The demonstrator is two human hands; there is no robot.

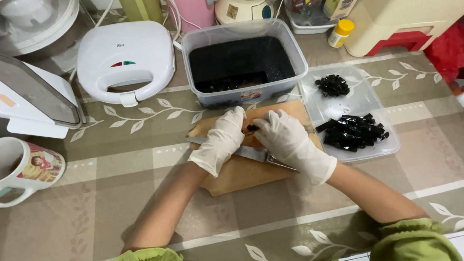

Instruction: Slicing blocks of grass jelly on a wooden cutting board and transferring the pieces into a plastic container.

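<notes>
Here, 2 gloved hands were seen from above over a wooden cutting board point(228, 177) on a leaf-patterned surface point(116, 201). A small piece of black jelly point(252, 127) was pinched between the fingertips of the left hand point(223, 140) and the right hand point(290, 142), with the fingers curled close together around it. A knife point(253, 154) was laid flat across the board beneath both hands, gripped by neither as far as could be told. Just beyond the board, a clear tub of black jelly point(242, 63) was placed; to the right, cut black cubes point(353, 132) were heaped on a clear lid point(362, 103). A white sandwich press point(126, 59) and a printed mug point(20, 169) were set well apart on the left. The piece would likely be best handled gently, since such jelly probably tears and slips under pressure.
</notes>
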